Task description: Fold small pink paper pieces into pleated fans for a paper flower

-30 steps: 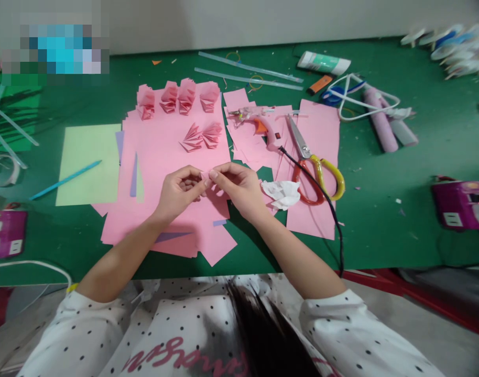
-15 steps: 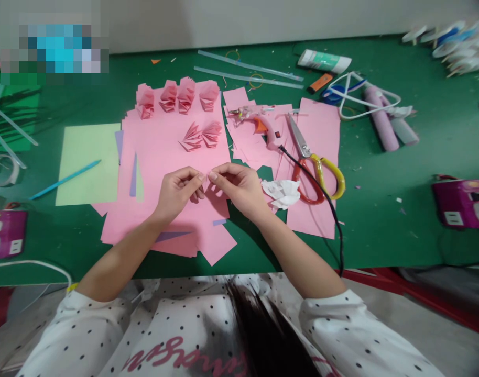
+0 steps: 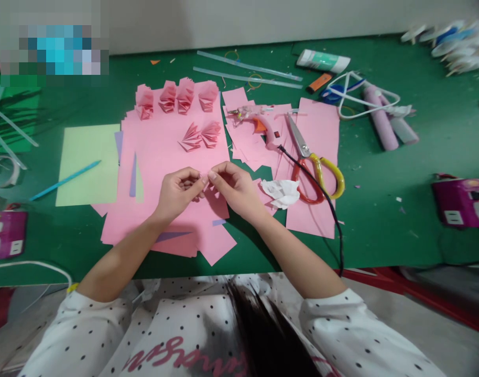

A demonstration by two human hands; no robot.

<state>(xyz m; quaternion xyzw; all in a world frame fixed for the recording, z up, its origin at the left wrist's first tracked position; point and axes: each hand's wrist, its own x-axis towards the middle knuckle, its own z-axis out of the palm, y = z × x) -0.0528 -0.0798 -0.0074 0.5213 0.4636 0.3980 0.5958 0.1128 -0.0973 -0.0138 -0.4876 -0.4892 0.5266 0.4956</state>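
Observation:
Over the pink paper sheets [image 3: 161, 141], my left hand [image 3: 180, 191] and my right hand [image 3: 235, 188] meet fingertip to fingertip. Both pinch between thumb and fingers. A small piece of pink paper [image 3: 202, 176] shows at the fingertips, mostly covered by them. Just beyond my hands lie two pleated pink paper fans [image 3: 191, 137], side by side. Farther back, several folded pink paper pieces [image 3: 185, 96] stand in a row. A crumpled white tissue [image 3: 281, 193] lies to the right of my right hand.
At the right, a pink glue gun [image 3: 269, 125] with a black cord and scissors [image 3: 306, 152] with red and yellow handles lie on pink paper. Clear glue sticks [image 3: 247, 77] lie at the back. A blue pencil [image 3: 66, 179] rests on pale green paper [image 3: 86, 146] at the left.
My fingertips have shifted slightly, with the left thumb now closer to the right one. The things on the table have stayed in place.

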